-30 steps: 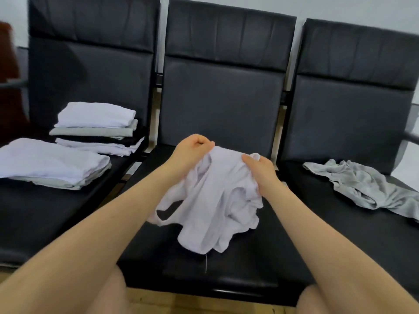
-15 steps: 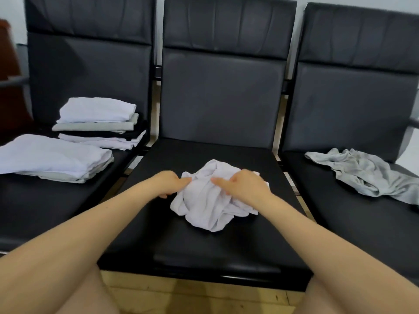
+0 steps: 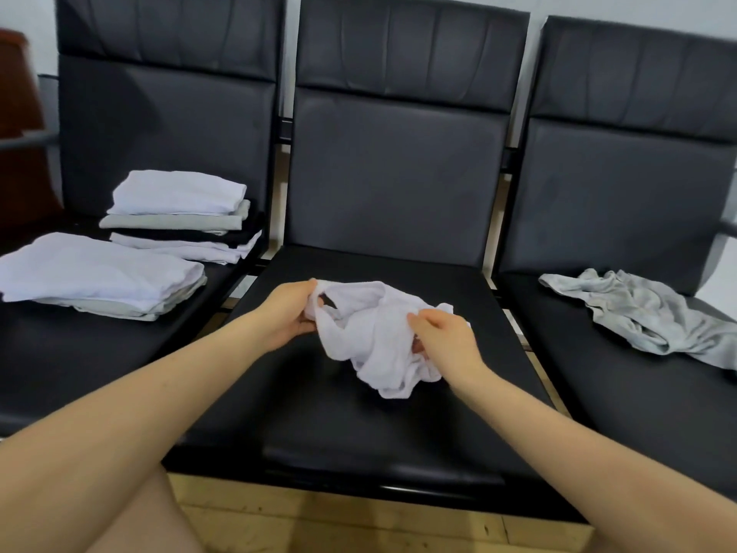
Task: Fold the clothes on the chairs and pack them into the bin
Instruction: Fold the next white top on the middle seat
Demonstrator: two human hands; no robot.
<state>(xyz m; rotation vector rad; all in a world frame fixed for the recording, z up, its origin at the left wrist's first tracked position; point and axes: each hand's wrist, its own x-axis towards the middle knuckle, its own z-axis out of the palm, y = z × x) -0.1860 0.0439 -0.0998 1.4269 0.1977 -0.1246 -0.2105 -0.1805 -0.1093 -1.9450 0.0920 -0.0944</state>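
Half a second back: white garment (image 3: 375, 333) bunched low on the middle chair seat (image 3: 359, 425), both hands pressed into the heap. Now partly raised again, left end pulled up and stretched, an opening in the cloth showing beside the left hand (image 3: 289, 313). A second back: held higher still, hanging in front of the chair back. So: lifted, dropped, picked up afresh, apparently hunting for an edge or seam to square the piece.

Left hand: fingers (image 3: 309, 287) curled round the garment's left edge, pinching it. Right hand (image 3: 446, 337): fingers (image 3: 422, 319) bent over the crumpled right part, grasping cloth there. Lower folds of the garment touching the seat, near its middle.

Meaning for the task: no fold yet made on this piece; step in hand likely sorting out its shape before laying it flat. Much already done, judging by two stacks on the left chair: a far folded stack (image 3: 179, 213) of white, grey and dark pieces, and a near folded stack (image 3: 99, 277) just in front of it. One grey garment (image 3: 646, 317) lying crumpled on the right chair seat (image 3: 622, 397), unfolded, well apart from the hands. Bin not in view, so packing apparently not begun.

Brands, labels, writing: none readable anywhere, neither on clothes nor chairs.
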